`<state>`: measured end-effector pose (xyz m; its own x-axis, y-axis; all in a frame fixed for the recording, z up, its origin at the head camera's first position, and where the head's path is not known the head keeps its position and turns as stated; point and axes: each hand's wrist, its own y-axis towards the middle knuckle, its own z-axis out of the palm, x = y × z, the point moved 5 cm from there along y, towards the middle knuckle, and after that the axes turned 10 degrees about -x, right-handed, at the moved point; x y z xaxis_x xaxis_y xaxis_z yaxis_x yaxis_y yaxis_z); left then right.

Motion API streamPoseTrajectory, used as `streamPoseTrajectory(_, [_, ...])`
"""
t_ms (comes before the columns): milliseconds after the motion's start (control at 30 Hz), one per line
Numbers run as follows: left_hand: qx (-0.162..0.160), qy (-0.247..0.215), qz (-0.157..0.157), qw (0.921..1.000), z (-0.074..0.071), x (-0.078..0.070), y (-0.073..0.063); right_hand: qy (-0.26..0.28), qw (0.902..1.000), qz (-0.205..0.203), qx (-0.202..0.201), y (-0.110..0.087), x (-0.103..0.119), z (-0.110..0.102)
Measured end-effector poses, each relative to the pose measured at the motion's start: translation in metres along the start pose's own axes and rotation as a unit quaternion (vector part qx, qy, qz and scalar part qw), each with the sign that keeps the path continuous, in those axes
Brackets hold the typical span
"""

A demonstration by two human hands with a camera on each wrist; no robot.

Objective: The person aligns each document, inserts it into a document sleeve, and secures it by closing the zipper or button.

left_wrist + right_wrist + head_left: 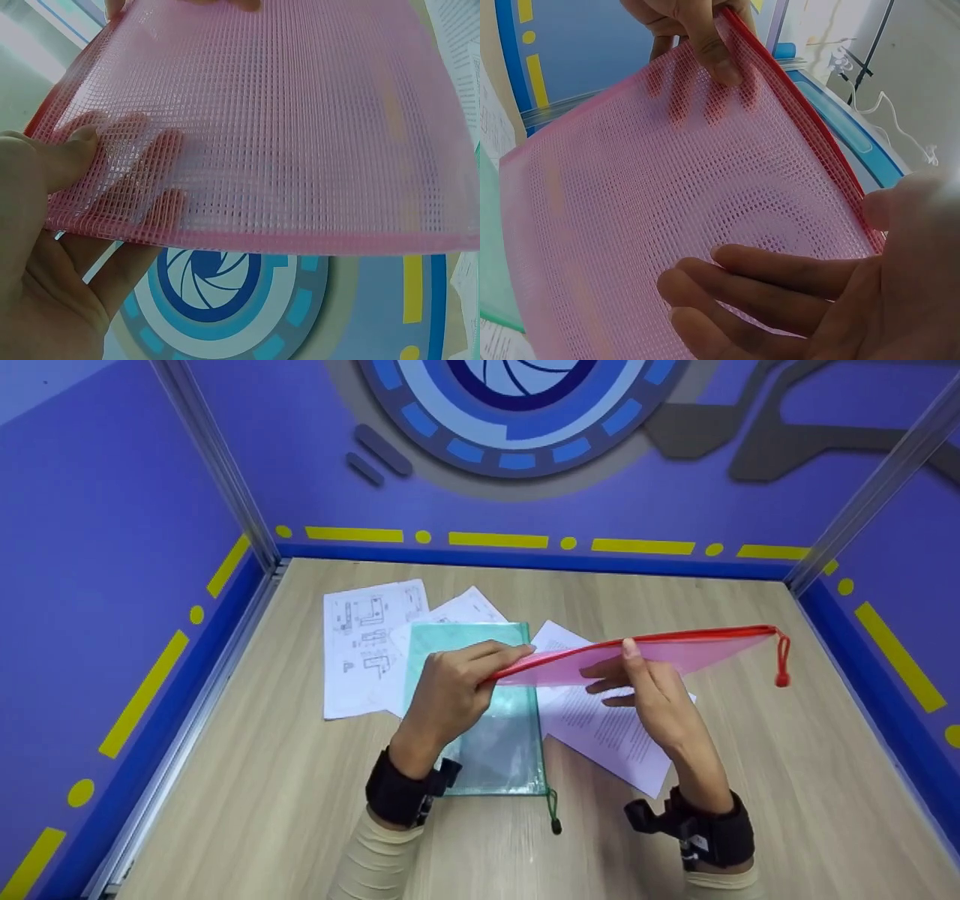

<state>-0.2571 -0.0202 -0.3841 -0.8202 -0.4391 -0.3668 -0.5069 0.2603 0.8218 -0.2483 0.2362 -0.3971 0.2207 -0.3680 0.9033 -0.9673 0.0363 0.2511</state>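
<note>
A pink mesh zip pouch (pixel 555 669) with a red zipper edge is held up above the table, tilted. My left hand (pixel 454 682) grips one end of it, thumb (pixel 71 157) on the near face and fingers showing through the mesh behind. At the zipper edge, my right hand (pixel 660 697) touches with its thumb. The right fingers (pixel 765 289) extend fairly straight along the mesh face; whether they press it is unclear. A red pull cord (pixel 782 660) dangles from the far right end. Nothing distinct is visible inside the pouch.
Under the hands lies a green zip pouch (pixel 499 750) with a dark green cord (pixel 553 810). Drawing sheets (pixel 360 660) lie at the left, partly beneath it, and printed text pages (pixel 622 742) at the right. Purple panel walls (pixel 525 517) enclose the table's back and sides.
</note>
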Motion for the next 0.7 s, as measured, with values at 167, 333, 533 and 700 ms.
streamPoseTrajectory(167, [0.015, 0.017, 0.003, 0.9997, 0.006, -0.004, -0.001, 0.082, 0.9947, 0.007, -0.062, 0.0, -0.002, -0.006])
streamPoseTrajectory(333, [0.048, 0.03, 0.002, 0.9984, 0.015, -0.018, -0.001, 0.243, 0.9644, 0.014, -0.103, 0.005, -0.006, -0.01])
streamPoseTrajectory(533, [0.175, 0.04, -0.047, 0.9826, 0.033, -0.031, -0.007, 0.313, 0.9433, 0.032, -0.108, 0.008, -0.012, -0.013])
streamPoseTrajectory(700, [0.19, 0.044, -0.075, 0.9779, 0.045, -0.031, -0.011, 0.285, 0.9573, -0.029, -0.038, 0.007, -0.008, -0.003])
